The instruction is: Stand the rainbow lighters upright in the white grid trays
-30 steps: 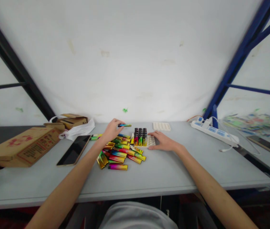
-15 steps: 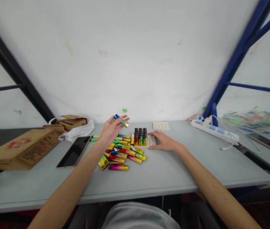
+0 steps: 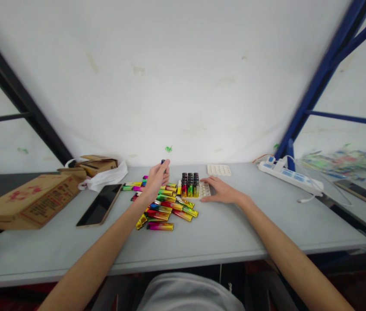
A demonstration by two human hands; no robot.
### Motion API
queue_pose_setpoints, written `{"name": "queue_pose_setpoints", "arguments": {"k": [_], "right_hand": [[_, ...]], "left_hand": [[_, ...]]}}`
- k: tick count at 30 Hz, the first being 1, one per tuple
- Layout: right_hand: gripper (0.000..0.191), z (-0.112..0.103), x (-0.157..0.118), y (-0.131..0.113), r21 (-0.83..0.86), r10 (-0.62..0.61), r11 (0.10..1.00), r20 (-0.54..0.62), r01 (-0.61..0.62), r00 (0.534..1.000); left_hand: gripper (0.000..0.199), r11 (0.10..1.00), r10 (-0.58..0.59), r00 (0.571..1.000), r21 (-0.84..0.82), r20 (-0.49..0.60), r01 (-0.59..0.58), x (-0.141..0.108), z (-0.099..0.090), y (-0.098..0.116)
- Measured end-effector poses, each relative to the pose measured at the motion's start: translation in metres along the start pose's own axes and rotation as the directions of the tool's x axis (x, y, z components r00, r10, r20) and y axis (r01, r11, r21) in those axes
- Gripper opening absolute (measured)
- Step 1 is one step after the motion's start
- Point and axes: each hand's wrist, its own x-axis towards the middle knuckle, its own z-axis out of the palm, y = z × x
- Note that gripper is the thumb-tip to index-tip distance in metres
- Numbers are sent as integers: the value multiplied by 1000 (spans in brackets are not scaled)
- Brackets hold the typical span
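My left hand is closed around a lighter, held upright above a loose pile. Only the lighter's dark top shows over the fist. Below and around that hand lie many loose lighters, shiny yellow, red, green, blue and pink. To their right is a white tray with round holes. Several black-topped lighters stand upright in rows in its left part. My right hand grips the tray's right side, thumb toward the front and fingers toward the back.
Another white holed tray lies near the wall. On the left are a black tablet, a white plastic bag and a cardboard box. A white power strip with cables sits at the right. The table's front edge is near me.
My left hand has turned and closed its fingers round the lighter, bringing it from a slanted pose to upright and slightly lower. My right hand stays at the tray.
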Motion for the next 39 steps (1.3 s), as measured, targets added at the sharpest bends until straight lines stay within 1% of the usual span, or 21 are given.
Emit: {"name": "queue_pose_setpoints", "arguments": {"k": [4, 7, 9, 12, 15, 18, 22, 25, 28, 33, 37, 39], "right_hand": [[77, 1, 0, 2, 10, -11, 1000, -15, 12, 1000], [77, 2, 0, 3, 15, -6, 1000, -19, 7, 1000], [78, 2, 0, 3, 16, -4, 1000, -20, 5, 1000], [78, 2, 0, 3, 9, -13, 1000, -16, 14, 1000], [79, 2, 1, 2, 3, -16, 1000, -13, 16, 1000], [78, 1, 1, 2, 3, -9, 1000, -11, 9, 1000], [77, 1, 1, 1, -4, -16, 1000, -9, 16, 1000], [77, 1, 1, 0, -5, -30, 1000, -15, 30, 999], [77, 2, 1, 1, 0, -21, 1000, -16, 21, 1000], [79, 3, 2, 4, -9, -25, 1000, -16, 25, 1000], [78, 2, 2, 2, -22, -24, 999, -9, 24, 1000], [78, 1, 2, 0, -32, -21, 999, -5, 21, 1000]], "left_hand": [[47, 982, 73, 997, 175, -35, -66, 3, -3, -7], [42, 940, 167, 984, 311, -65, -139, 5, -6, -12], [39, 919, 199, 977, 360, -71, -161, 5, -8, -14], [38, 929, 193, 980, 331, -57, -164, 3, -7, -13], [42, 970, 105, 994, 218, 21, -107, 1, -4, -12], [47, 989, 33, 995, 138, 96, -46, 2, -1, -11], [49, 996, -18, 993, 90, 113, 7, 3, 3, -9], [47, 992, -37, 994, 122, 107, 24, 2, 5, -8], [45, 981, -33, 997, 191, 65, 20, 0, 6, -9], [36, 950, 53, 999, 307, 3, -51, 3, 3, -16], [35, 942, 84, 996, 328, -15, -75, 4, -1, -19], [37, 943, 94, 996, 322, 0, -89, 3, -1, -18]]}}
